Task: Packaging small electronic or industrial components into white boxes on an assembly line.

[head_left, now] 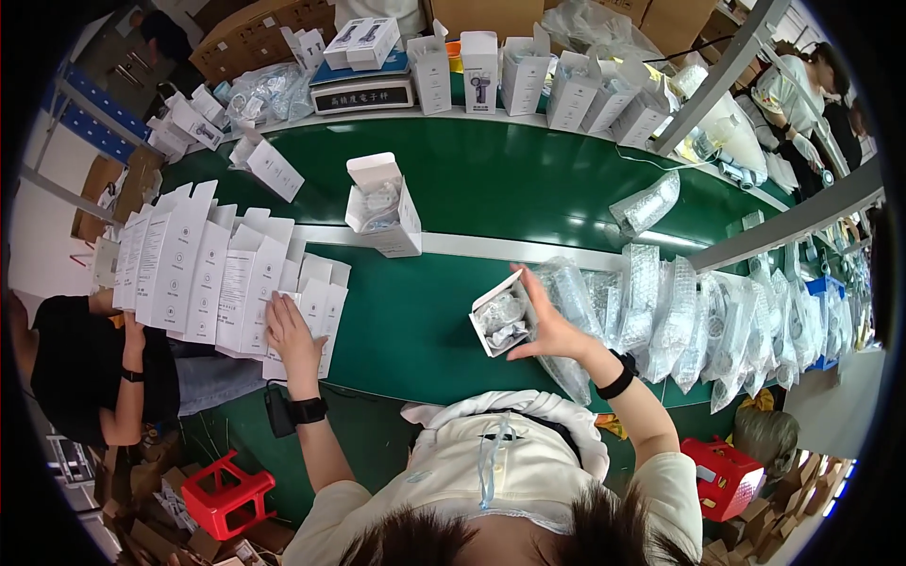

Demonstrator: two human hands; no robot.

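Hands (294, 338) on angular cardboard boxes (238, 300)

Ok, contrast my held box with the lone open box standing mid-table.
The held box is in your right hand; no hand touches the standing box. The standing box's flap is raised; the held box shows none. The held box is nearer you; the standing box, farther left. Both are white, open, with clear-wrapped contents.

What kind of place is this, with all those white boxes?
It looks like a packing workshop, maybe in a factory. White boxes stand in a row, bubble-wrapped items are lined up, and the right hand holds an open box with wrapped things inside.
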